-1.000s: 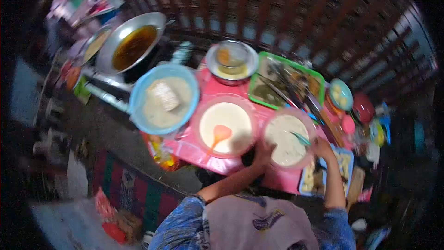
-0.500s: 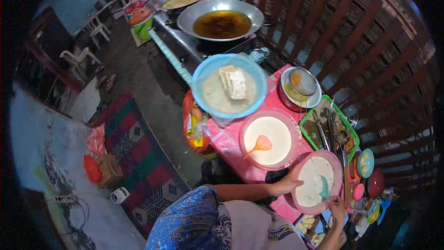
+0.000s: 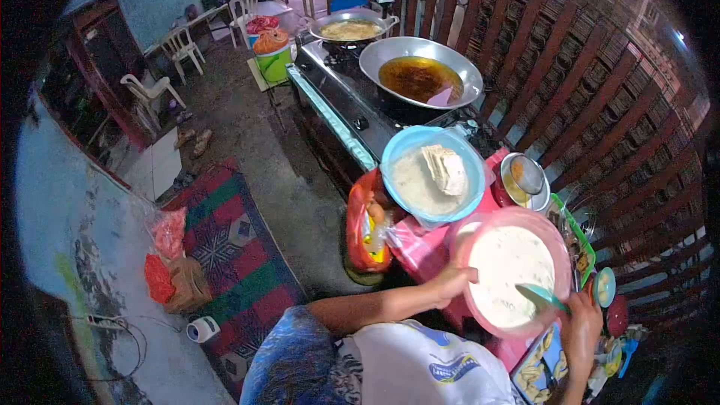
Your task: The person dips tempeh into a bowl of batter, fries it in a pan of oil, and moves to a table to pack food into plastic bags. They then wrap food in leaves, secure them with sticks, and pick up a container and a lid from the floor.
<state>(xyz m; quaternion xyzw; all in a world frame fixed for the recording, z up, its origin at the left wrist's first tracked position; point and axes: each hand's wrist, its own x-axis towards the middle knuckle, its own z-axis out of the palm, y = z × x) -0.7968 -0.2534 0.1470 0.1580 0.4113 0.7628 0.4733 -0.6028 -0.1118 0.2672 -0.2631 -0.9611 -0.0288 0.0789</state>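
Observation:
A pink plastic bowl [image 3: 560, 237] of white batter with small flecks is in front of me. My left hand [image 3: 452, 285] grips its near left rim, thumb over the edge. My right hand [image 3: 583, 322] is closed around the handle of a green ladle [image 3: 537, 295], whose head dips into the batter. Behind and under this bowl, a second pink bowl [image 3: 454, 237] of pale batter shows only in part. Beyond stands a light blue basin [image 3: 391, 180] with cloudy liquid and a stack of pale slices [image 3: 445, 170].
A wide wok [image 3: 472, 79] of dark oil sits on the black stove [image 3: 330, 97], with another wok [image 3: 349, 30] farther back. A metal bowl with a strainer [image 3: 528, 175] and a green tray [image 3: 589, 244] stand right. Banana-like pieces [image 3: 534, 377] lie low right. A slatted fence borders the right.
The bowl has come up and left, now overlapping the second pink bowl, with both hands still on it and the ladle. The view has shifted, so the stove appears farther right and lower.

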